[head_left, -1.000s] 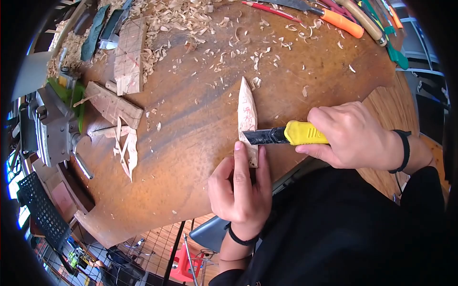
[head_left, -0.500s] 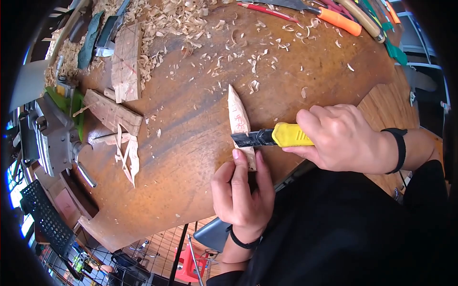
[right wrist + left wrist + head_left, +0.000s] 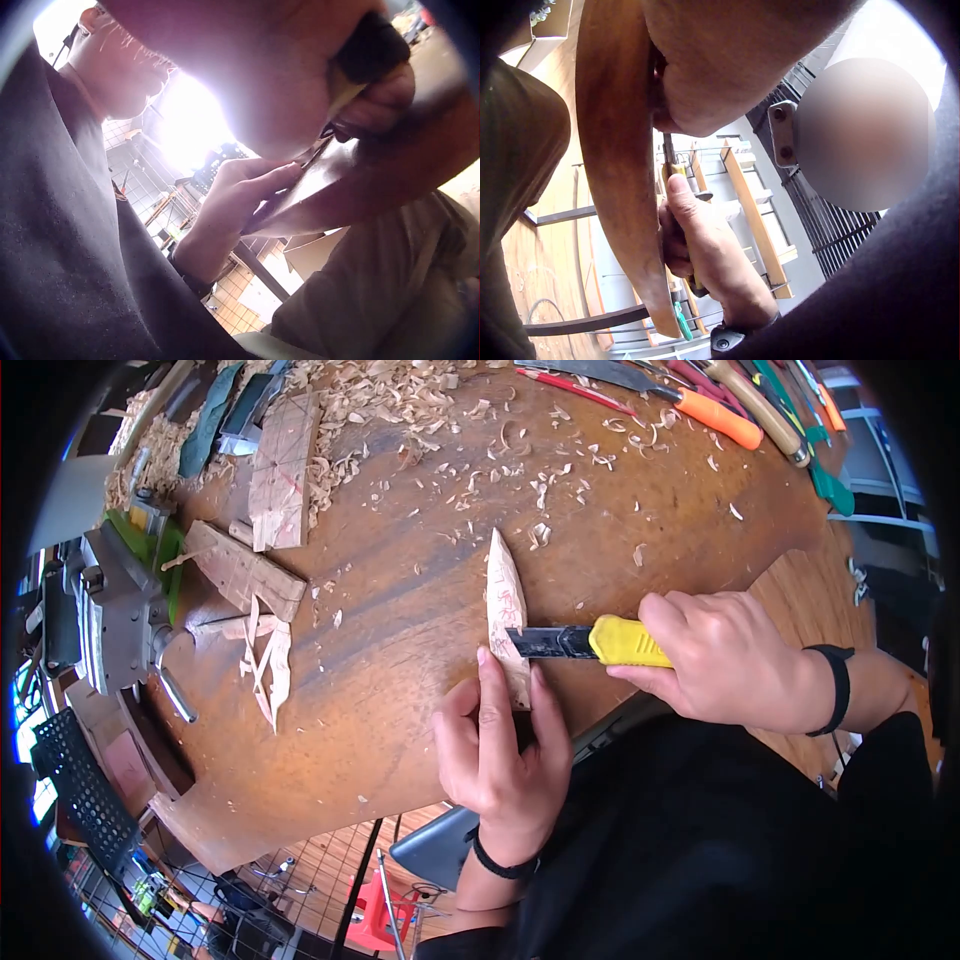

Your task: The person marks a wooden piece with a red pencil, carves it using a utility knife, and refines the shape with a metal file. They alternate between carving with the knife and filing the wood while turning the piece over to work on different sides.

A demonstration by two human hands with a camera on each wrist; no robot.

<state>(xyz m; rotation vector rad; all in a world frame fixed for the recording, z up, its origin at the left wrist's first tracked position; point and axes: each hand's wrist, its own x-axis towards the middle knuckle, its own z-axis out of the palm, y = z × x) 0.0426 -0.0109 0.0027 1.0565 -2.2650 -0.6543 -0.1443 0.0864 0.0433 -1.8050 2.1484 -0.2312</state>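
A pale wooden piece (image 3: 506, 588), carved to a point and bearing red marks, lies on the brown wooden tabletop (image 3: 400, 690), tip away from me. Its near end is pinched by my left hand (image 3: 500, 765), forefinger stretched along one edge and thumb at the other. My right hand (image 3: 715, 655) grips a yellow utility knife (image 3: 630, 642). The dark blade (image 3: 548, 642) points left and crosses the wood just beyond the left fingertips. In the left wrist view, the right hand (image 3: 712, 244) shows beyond the table edge. My left hand (image 3: 225, 210) appears backlit in the right wrist view.
Wood shavings (image 3: 380, 400) litter the far side. Thin offcuts (image 3: 268, 665) and marked boards (image 3: 280, 475) lie at left, near a metal vise (image 3: 125, 610). A red pencil (image 3: 575, 392), an orange-handled tool (image 3: 720, 418) and other tools line the far right.
The blade slid toward my left fingertips and past the wood's left edge, then came back up onto the wood. The wooden piece has turned and shifted slightly; my left hand keeps its grip.
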